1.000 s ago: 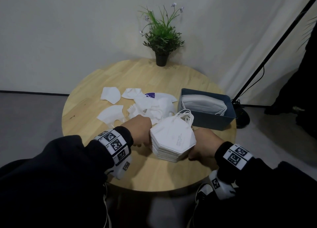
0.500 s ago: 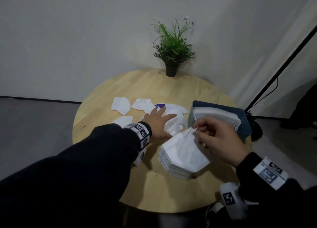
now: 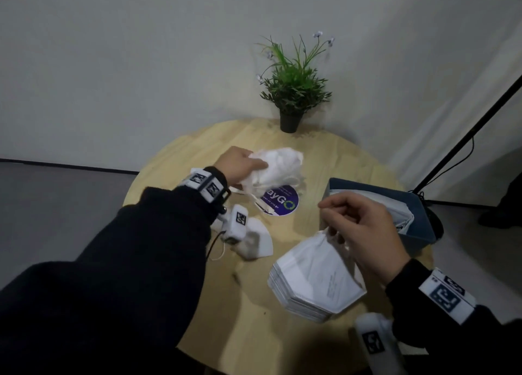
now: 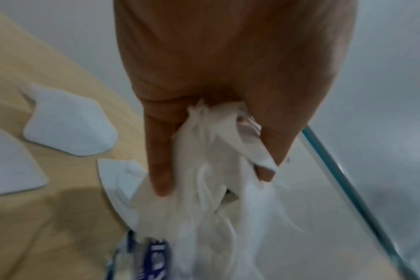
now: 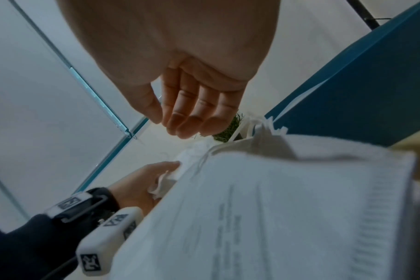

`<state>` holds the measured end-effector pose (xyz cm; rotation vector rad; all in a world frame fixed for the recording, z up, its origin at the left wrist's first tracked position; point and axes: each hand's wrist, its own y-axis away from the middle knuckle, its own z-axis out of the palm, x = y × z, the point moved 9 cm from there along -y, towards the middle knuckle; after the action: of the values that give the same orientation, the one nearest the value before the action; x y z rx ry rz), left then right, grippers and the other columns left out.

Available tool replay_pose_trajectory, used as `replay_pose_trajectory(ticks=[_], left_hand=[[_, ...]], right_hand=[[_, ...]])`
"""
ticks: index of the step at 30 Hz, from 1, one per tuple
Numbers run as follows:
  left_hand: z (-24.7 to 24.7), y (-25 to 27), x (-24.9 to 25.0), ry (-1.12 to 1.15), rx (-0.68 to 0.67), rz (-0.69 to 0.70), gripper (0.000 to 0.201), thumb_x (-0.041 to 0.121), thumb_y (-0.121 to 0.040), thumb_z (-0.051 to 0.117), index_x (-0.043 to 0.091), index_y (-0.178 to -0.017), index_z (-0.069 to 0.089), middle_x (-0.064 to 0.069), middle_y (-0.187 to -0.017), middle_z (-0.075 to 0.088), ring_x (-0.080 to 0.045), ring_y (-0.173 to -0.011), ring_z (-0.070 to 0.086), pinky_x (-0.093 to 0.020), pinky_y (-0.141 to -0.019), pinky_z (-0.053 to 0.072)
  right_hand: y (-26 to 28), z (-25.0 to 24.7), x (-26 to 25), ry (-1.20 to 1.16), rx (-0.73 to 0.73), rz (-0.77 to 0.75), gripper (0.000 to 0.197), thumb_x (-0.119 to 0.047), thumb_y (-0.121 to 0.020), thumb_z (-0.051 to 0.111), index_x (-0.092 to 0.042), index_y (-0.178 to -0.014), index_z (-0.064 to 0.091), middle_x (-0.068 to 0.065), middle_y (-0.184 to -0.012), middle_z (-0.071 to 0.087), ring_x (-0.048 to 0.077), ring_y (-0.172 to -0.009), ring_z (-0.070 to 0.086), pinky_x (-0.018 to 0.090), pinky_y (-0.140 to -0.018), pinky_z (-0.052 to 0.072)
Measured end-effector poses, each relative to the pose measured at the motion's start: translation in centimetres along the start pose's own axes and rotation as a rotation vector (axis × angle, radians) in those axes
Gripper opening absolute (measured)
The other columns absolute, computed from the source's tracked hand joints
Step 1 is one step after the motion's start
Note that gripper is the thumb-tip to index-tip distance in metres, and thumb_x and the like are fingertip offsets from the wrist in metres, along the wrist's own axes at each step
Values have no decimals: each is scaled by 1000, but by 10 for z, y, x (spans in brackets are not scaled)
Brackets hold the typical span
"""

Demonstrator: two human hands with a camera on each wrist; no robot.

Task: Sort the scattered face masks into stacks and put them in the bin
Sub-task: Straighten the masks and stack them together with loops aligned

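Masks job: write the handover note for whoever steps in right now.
Left hand grips a bunch of loose masks above the table.
Right hand hovers over the stack, fingers loosely curled, holding nothing.
Done: the bin already holds a stack.
Left: add the bunch and the single mask to the near stack, then bin it.

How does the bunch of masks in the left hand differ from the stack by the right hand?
The bunch is crumpled and lifted, gripped by the left hand; the stack lies flat on the table, edges aligned. The right hand hovers over the stack, gripping nothing. Both are white masks.
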<state>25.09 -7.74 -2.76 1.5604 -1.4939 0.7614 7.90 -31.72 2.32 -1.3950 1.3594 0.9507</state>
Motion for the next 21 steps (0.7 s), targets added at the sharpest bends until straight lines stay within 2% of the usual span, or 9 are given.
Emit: replay_pose_trajectory(ticks=[2, 4, 7, 9, 11, 13, 16, 18, 21], left_hand=[[-10, 4, -6, 217, -76, -84, 28, 28, -90, 77, 2, -96, 71, -13, -86, 70, -29, -76, 67, -42, -70, 55], [-12, 12, -11, 263, -126, -150, 30, 31, -96, 72, 2, -105, 69, -10, -91, 71, -30, -74, 68, -50, -82, 58], [-20, 19, -9, -240, -73, -76, 30, 38, -104, 56, 10, -97, 65, -6, -91, 66, -20, -71, 59, -32, -64, 45], [-21, 22, -2, -405, -11, 9, 25, 34, -104, 53, 15, -100, 68, -9, -105, 71, -24, -86, 61, -31, -71, 41], [-26, 24, 8, -364, 56, 79, 25, 21, -99, 56, 18, -118, 71, -7, -120, 70, -26, -102, 62, -28, -79, 42], [-35, 27, 23, -285, 121, 140, 31, 14, -93, 60, 21, -122, 69, -4, -120, 67, -23, -101, 61, -26, -74, 43], [-47, 31, 40, -136, 220, 187, 8, 21, -92, 68, 24, -99, 68, 0, -108, 67, -19, -94, 60, -27, -75, 42], [-43, 36, 46, 99, 167, 184, 12, 20, -94, 69, 25, -84, 65, 3, -93, 66, -17, -81, 60, -28, -71, 45], [-29, 44, 56, 227, 43, 229, 15, 13, -94, 72, 22, -83, 67, 3, -85, 68, -14, -78, 62, -28, -73, 48]], right_hand=[[-3, -2, 5, -28, 16, 28, 15, 3, -93, 68, -10, -92, 75, 12, -72, 68, 16, -59, 61, 20, -52, 50], [-4, -3, 6, -32, 19, 39, 13, 0, -94, 68, -10, -92, 75, 5, -71, 69, 14, -59, 61, 21, -53, 50], [-3, 0, 5, -37, 21, 40, 10, -3, -94, 69, -11, -93, 75, 8, -74, 71, 14, -62, 62, 23, -55, 51], [-3, 1, 6, -34, 29, 35, 10, -4, -94, 70, -12, -93, 76, 12, -77, 71, 13, -63, 62, 23, -57, 50], [-4, 1, 7, -36, 36, 36, 11, -4, -93, 70, -14, -93, 76, 7, -72, 69, 13, -63, 62, 25, -57, 49], [-4, -1, 10, -48, 43, 53, 11, -4, -93, 70, -14, -94, 75, 1, -70, 68, 13, -62, 61, 29, -57, 48], [-3, -2, 13, -76, 47, 78, 10, -4, -94, 69, -12, -97, 74, 2, -71, 68, 15, -63, 60, 34, -57, 47], [-4, -2, 14, -124, 52, 97, 9, -3, -95, 68, -7, -101, 73, 7, -73, 66, 17, -64, 59, 35, -55, 47], [-5, 1, 20, -290, 56, 184, 13, -4, -98, 65, -1, -110, 68, 15, -80, 65, 24, -71, 60, 35, -56, 51]])
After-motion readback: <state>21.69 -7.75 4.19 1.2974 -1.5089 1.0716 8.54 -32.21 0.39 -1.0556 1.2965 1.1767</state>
